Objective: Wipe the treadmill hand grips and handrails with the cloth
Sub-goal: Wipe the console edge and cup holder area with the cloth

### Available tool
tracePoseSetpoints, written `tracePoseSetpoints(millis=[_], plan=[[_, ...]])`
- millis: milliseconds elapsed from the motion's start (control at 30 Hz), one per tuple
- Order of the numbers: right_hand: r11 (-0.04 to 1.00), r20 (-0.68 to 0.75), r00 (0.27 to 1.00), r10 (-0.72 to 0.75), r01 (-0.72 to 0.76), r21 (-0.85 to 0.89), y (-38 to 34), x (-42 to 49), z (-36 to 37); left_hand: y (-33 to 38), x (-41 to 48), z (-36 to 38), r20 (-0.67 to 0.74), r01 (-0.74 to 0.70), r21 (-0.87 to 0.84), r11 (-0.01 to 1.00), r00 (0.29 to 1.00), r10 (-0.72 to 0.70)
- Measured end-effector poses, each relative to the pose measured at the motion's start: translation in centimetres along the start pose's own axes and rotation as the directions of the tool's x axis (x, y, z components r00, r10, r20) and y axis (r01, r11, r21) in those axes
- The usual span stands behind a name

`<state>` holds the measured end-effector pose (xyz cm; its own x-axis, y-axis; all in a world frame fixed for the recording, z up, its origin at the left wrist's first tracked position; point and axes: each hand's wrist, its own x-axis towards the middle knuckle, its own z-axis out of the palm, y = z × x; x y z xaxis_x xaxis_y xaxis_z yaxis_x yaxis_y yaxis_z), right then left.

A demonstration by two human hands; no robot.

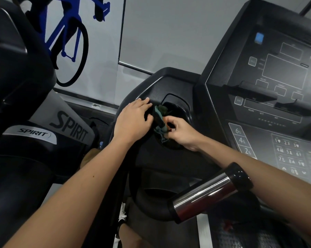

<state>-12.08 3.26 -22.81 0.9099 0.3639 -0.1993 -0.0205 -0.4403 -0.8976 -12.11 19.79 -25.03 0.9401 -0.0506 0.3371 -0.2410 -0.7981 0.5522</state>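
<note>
Chrome cylindrical grip (210,192), hands (131,122) (181,134) at crumpled, perhaps teal cloth (160,119)

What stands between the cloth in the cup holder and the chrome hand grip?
Nothing visible does. The right hand pinches the cloth; only the bare black console lies between it and the chrome hand grip lower down.

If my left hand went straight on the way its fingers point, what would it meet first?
Probably the cloth, bunched at the cup holder rim just beyond the fingertips of the left hand; the right hand pinches its far side. Depth is unclear from this view.
</note>
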Motion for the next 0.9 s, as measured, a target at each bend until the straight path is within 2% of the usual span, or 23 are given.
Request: tracePoseSetpoints(millis=[100, 167, 267, 367, 467, 567, 633, 667, 700, 800, 833, 900], plan=[[0.995, -0.103, 0.994, -0.021, 0.031, 0.098, -0.3, 0.8, 0.6, 0.0, 0.0, 0.0, -0.010, 0.010, -0.005, 1.000, 1.000, -0.010], [0.994, -0.124, 0.992, -0.027, 0.040, 0.105, -0.3, 1.1, 0.8, 0.1, 0.0, 0.0, -0.012, 0.006, -0.006, 1.000, 1.000, -0.006], [0.996, -0.111, 0.994, -0.024, 0.034, 0.083, 0.0, 0.9, 0.5, 0.1, 0.0, 0.0, -0.016, 0.008, -0.008, 1.000, 1.000, -0.008], [0.999, 0.003, 0.999, -0.037, 0.037, 0.027, -0.1, 0.1, 0.0, 0.0, 0.0, 0.1, -0.017, 0.009, -0.008, 1.000, 1.000, -0.009], [0.975, 0.207, 0.976, -0.061, 0.103, -0.199, -0.7, -1.2, -1.2, -0.1, 0.0, 0.1, -0.013, 0.003, -0.003, 1.000, 1.000, -0.003], [0.807, 0.367, 0.930, 0.004, 0.214, -0.551, -2.0, -2.0, -2.7, 0.0, -0.1, 0.1, -0.021, 0.019, -0.023, 1.000, 1.000, -0.020], [0.685, 0.426, 0.902, 0.078, 0.262, -0.680, -2.8, -2.0, -3.3, 0.0, -0.2, 0.1, -0.022, 0.018, -0.030, 0.999, 1.000, -0.019], [0.668, 0.436, 0.893, 0.107, 0.261, -0.697, -3.1, -2.0, -3.3, 0.0, -0.2, 0.1, -0.021, 0.015, -0.032, 0.999, 1.000, -0.016], [0.689, 0.445, 0.887, 0.124, 0.245, -0.682, -3.2, -1.9, -3.3, 0.0, -0.2, 0.0, -0.021, 0.013, -0.034, 0.999, 1.000, -0.014], [0.887, 0.456, 0.874, 0.171, 0.065, -0.457, -2.9, -2.1, -2.9, -0.1, 0.0, -0.1, -0.008, 0.005, -0.023, 1.000, 1.000, -0.006], [0.913, 0.467, 0.863, 0.191, 0.019, -0.408, -2.8, -2.2, -2.9, -0.1, 0.0, 0.0, -0.005, 0.002, -0.015, 1.000, 1.000, -0.002], [0.882, 0.503, 0.831, 0.238, 0.032, -0.470, -3.3, -2.3, -3.3, -0.1, 0.0, 0.0, -0.008, 0.004, -0.015, 1.000, 1.000, -0.005]])
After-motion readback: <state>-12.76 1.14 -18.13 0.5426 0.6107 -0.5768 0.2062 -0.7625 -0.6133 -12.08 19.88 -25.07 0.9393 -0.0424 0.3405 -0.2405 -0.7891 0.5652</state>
